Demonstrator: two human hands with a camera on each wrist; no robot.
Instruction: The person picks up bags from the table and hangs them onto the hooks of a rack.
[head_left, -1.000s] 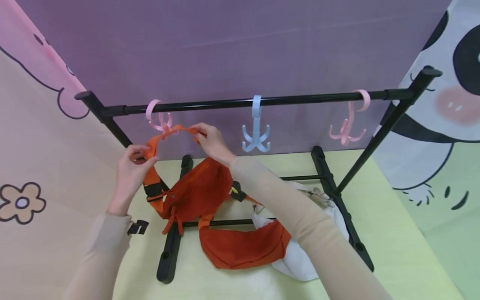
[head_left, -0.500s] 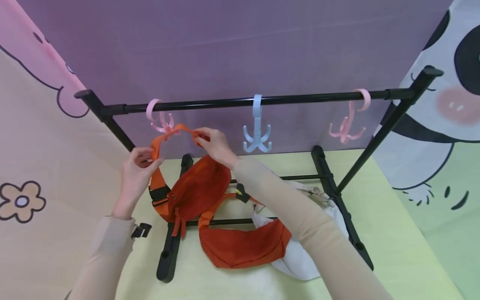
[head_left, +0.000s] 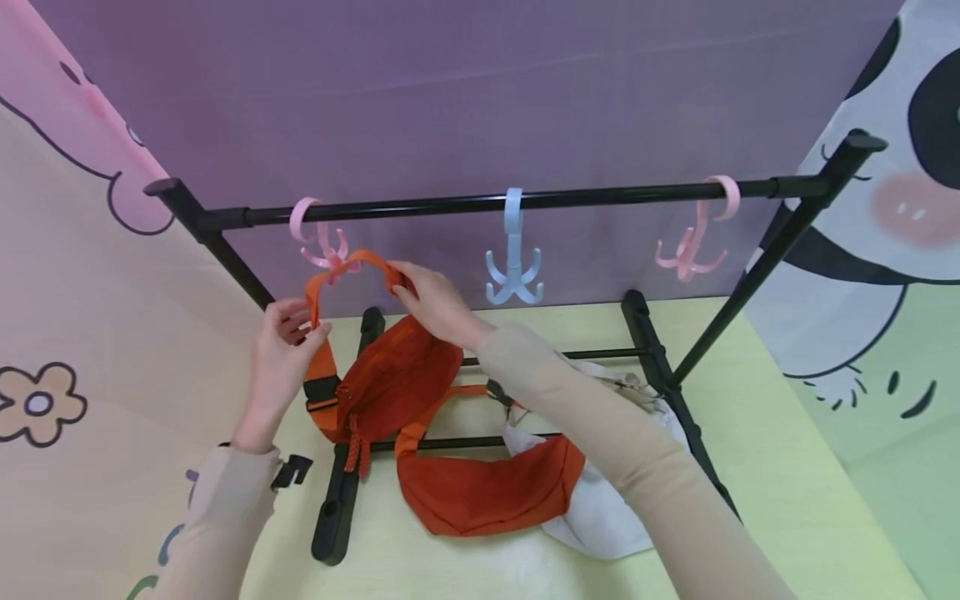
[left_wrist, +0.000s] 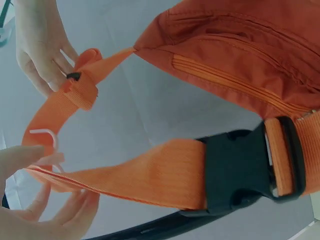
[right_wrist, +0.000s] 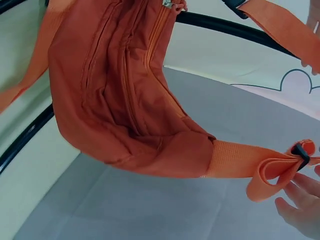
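2 sets of fingers (left_wrist: 76,214) pinch orange strap (left_wrist: 160,172) | left hand (head_left: 279,367), right hand (head_left: 437,305) lowered slightly

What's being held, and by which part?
Left hand holds the upper orange fabric waist bag by its orange webbing strap, above the black plastic buckle. Right hand is by the strap's black slider; any grip is unclear.

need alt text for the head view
A person's left hand and right hand hold the orange webbing strap of a rust-orange fabric waist bag near a pink plastic hook on a black tubular rack; a crescent-shaped orange fabric bag lies below.
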